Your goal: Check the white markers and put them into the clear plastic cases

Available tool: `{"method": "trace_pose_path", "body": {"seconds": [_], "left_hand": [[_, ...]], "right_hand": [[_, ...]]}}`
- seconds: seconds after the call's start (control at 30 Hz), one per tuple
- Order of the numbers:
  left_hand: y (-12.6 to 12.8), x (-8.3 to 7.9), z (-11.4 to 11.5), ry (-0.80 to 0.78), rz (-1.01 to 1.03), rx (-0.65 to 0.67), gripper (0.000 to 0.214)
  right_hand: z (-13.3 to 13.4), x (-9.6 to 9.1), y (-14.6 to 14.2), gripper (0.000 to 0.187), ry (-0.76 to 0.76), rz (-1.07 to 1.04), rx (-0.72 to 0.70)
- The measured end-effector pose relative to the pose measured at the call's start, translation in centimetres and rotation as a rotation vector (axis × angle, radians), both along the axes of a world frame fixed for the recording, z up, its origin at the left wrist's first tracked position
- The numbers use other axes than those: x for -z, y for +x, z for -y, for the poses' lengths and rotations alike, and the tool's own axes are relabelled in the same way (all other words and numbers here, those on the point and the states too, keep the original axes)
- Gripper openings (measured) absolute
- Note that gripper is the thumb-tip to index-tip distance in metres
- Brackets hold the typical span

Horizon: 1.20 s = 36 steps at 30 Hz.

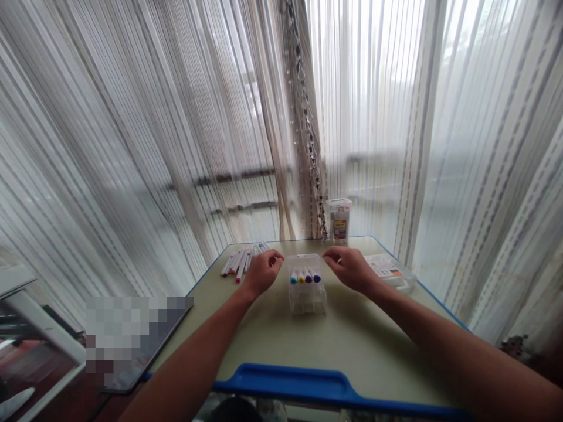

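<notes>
A clear plastic marker box stands in the middle of the small green table, with several coloured-capped markers upright in its far row. My left hand hovers just left of the box, fingers curled, with nothing visible in them. My right hand is just right of the box, fingers curled downward, a ring on one finger. Loose white markers lie in a row at the table's far left, beyond my left hand.
A second clear box stands upright at the table's far edge by the curtain. A clear lid with a label lies at the right. A blue handle rim edges the near side. A dark tablet lies to the left. Sheer curtains hang behind.
</notes>
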<state>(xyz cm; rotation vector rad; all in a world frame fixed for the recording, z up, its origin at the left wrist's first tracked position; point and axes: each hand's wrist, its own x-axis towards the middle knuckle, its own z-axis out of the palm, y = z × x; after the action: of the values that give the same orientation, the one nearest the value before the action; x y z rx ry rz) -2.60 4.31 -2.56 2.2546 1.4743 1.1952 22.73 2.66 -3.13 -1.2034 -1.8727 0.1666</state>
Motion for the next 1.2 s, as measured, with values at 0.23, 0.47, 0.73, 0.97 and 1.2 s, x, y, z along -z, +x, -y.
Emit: {"method": "trace_pose_path", "body": {"seconds": [0.23, 0.47, 0.73, 0.97, 1.2], "left_hand": [[0.0, 0.2, 0.0, -0.007, -0.024, -0.011, 0.018], [0.0, 0.1, 0.0, -0.015, -0.068, -0.021, 0.02], [0.5, -0.5, 0.5, -0.025, -0.148, -0.003, 0.02], [0.9, -0.3, 1.2, -0.055, -0.212, -0.002, 0.019], [0.8, -0.1, 1.1, -0.075, -0.212, -0.013, 0.022]], "right_hand": [[0.1, 0.0, -0.1, 0.018, 0.013, -0.006, -0.021], [0.0, 0.1, 0.1, 0.018, 0.041, -0.013, -0.033], [-0.3, 0.3, 0.4, 0.02, 0.085, 0.013, -0.029], [-0.4, 0.2, 1.1, 0.019, 0.119, 0.075, -0.008], [-0.2, 0.1, 1.5, 0.021, 0.14, 0.129, 0.037]]}}
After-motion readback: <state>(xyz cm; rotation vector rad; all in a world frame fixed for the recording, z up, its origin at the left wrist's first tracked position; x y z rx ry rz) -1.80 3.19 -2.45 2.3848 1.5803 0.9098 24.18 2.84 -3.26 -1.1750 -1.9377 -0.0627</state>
